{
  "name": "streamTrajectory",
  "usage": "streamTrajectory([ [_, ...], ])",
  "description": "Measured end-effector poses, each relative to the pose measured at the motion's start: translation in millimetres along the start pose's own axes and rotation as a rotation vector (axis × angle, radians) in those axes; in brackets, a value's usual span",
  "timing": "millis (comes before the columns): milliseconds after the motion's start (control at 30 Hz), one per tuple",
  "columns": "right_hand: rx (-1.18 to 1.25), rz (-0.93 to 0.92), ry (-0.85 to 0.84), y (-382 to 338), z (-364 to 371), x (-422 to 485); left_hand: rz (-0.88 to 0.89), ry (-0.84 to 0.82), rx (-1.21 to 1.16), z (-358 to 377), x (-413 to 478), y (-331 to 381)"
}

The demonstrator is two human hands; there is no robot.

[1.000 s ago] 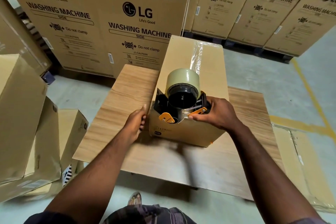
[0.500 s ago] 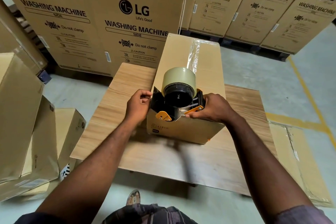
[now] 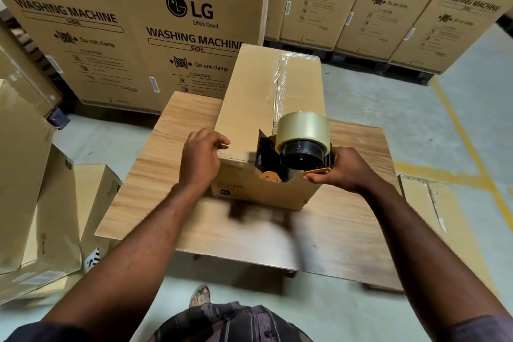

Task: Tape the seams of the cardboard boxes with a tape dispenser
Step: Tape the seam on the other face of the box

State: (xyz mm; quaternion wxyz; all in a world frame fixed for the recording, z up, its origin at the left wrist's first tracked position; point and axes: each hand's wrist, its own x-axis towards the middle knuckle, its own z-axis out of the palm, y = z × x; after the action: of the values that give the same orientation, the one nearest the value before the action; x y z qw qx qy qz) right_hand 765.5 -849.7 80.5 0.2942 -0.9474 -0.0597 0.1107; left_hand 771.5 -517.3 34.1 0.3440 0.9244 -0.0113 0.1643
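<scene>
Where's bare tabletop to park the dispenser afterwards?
Free: the table strip left of the box, beyond the left hand; the near strip between box and front edge; the patch right of the box. Crowded: the box's near end, where the right hand holds the tape dispenser.

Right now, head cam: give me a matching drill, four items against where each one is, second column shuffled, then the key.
Column 1
1. left hand
2. right hand
3. tape roll
4. cardboard box

Column 2
A. stands on the wooden table
B. sits on the black hub of the tape dispenser
C. rests at the cardboard box's near left top corner
D. grips the tape dispenser's handle

Pairs: 1-C, 2-D, 3-B, 4-A
</scene>
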Motion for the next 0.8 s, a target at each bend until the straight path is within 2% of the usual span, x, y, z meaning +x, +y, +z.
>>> streamTrajectory([
  [33, -0.011, -0.008, 0.006, 1, 2, 1, 0.081, -0.038, 0.042, 2, -6, 9],
  [100, -0.021, -0.011, 0.009, 2, 3, 2, 0.172, -0.242, 0.075, 10, -22, 28],
  [167, -0.012, -0.004, 0.012, 4, 3, 2, 0.217, -0.417, 0.201, 18, -38, 41],
  [200, -0.017, -0.007, 0.013, 4, 4, 2, 0.218, -0.450, 0.254, 20, -42, 43],
  [300, -0.042, -0.034, 0.033, 6, 4, 0, 0.166, -0.447, 0.263, 19, -43, 37],
  [400, -0.050, -0.046, 0.046, 15, 1, -6, 0.229, -0.451, 0.240, 21, -40, 28],
  [500, 0.007, -0.016, 0.078, 41, -11, -19, 0.295, -0.424, 0.248, 25, -39, 23],
  [633, 0.108, 0.028, 0.103, 78, -25, -45, 0.275, -0.394, 0.235, 29, -41, 22],
  [800, 0.210, 0.041, 0.115, 92, -13, -50, 0.233, -0.402, 0.341, 42, -46, 51],
])
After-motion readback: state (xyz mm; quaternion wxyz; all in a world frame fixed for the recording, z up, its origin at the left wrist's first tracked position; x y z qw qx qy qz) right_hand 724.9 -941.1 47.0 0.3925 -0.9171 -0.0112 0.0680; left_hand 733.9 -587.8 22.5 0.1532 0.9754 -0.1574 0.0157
